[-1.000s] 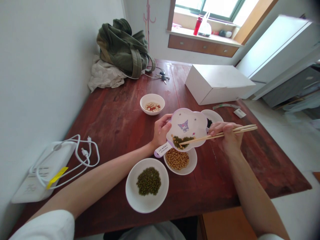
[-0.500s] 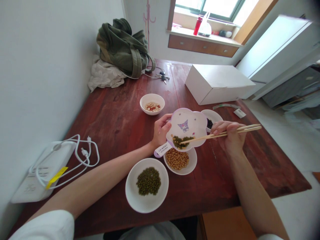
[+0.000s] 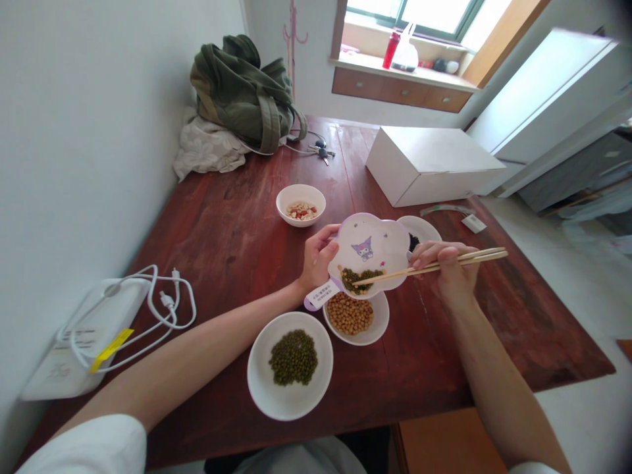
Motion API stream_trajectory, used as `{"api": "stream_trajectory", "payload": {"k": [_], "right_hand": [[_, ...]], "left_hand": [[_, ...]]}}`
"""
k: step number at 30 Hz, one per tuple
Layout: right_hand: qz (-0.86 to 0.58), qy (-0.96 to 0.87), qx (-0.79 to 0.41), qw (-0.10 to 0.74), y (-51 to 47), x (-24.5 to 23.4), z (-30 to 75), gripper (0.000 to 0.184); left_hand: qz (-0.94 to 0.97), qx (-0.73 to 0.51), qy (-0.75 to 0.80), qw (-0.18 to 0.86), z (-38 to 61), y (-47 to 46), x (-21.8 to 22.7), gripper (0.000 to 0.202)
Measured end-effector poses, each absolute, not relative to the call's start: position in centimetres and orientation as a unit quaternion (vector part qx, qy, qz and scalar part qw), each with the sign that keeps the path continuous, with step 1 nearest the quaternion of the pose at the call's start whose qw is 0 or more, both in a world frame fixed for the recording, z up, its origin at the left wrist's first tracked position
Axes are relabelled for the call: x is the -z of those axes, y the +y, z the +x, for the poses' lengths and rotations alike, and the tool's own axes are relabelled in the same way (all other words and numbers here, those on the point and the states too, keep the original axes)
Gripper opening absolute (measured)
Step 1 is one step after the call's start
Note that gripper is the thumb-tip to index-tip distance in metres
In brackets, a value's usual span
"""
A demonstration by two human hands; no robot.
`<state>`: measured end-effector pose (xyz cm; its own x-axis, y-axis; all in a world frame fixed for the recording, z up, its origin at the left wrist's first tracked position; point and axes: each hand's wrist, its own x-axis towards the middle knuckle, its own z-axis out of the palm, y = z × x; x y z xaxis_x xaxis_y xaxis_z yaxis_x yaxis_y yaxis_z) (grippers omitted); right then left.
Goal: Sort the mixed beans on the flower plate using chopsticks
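My left hand (image 3: 317, 258) grips the left rim of a tilted flower-shaped white and purple plate (image 3: 370, 247) with a cartoon figure and a heap of mixed green beans at its low edge. It hangs above a white bowl of yellow soybeans (image 3: 353, 317). My right hand (image 3: 447, 268) is closed on a pair of wooden chopsticks (image 3: 429, 266) whose tips lie in the beans on the plate. A white bowl of green mung beans (image 3: 292, 363) stands nearer to me.
On the red wooden table (image 3: 232, 243) stand a bowl of peanuts (image 3: 301, 205), a bowl with dark beans (image 3: 419, 232) behind the plate, a white box (image 3: 429, 164), a green bag (image 3: 244, 92), keys (image 3: 320, 151) and a white device with a coiled cable (image 3: 99, 329).
The right hand with the chopsticks has shifted slightly left again after a small move to the right. The plate and left hand stay in place.
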<state>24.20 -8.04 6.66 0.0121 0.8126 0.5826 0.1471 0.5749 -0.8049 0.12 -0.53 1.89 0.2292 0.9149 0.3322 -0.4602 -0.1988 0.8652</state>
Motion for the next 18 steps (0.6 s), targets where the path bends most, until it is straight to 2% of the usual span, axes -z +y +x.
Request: {"api": "stream_trajectory", "payload": {"k": [15,18], "right_hand": [[-0.353,-0.601,-0.321,0.641,-7.96,-6.92,23.39,0.055],[-0.346,-0.593,-0.313,0.656,-7.87,-6.86,23.41,0.051]], "left_hand": [[0.509,-0.579,0.228,0.595,0.16,-0.50,-1.77,0.059],[0.513,-0.578,0.225,0.593,0.08,-0.52,-1.87,0.058]]}}
